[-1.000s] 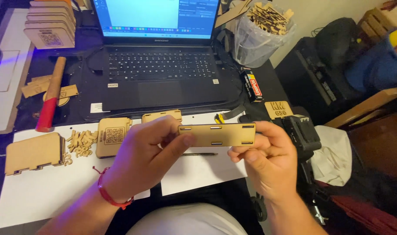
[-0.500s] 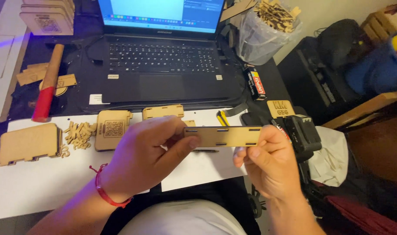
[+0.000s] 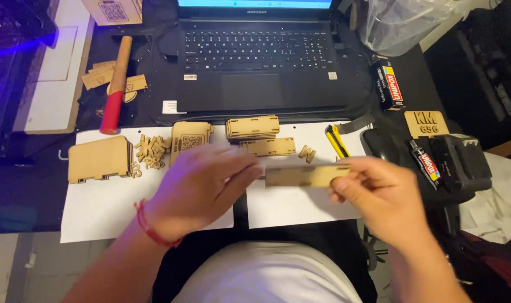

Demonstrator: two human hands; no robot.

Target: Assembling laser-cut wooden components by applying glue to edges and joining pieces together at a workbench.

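My right hand pinches the right end of a thin, long wooden panel held flat just above the white paper sheet. My left hand hovers to the left of the panel, fingers apart, its fingertips near the panel's left end; whether they touch it is blurred. A red string bracelet circles my left wrist. On the paper behind lie a stack of similar slotted wooden panels and one single panel.
An open black laptop stands at the back. A red-handled mallet, a wooden box side, small wooden letters, a yellow utility knife, glue tubes and a black device surround the sheets.
The view has tilted down and closer. My left hand has let go of the wooden panel and drawn slightly left; my right hand keeps the panel, now lower over the paper.
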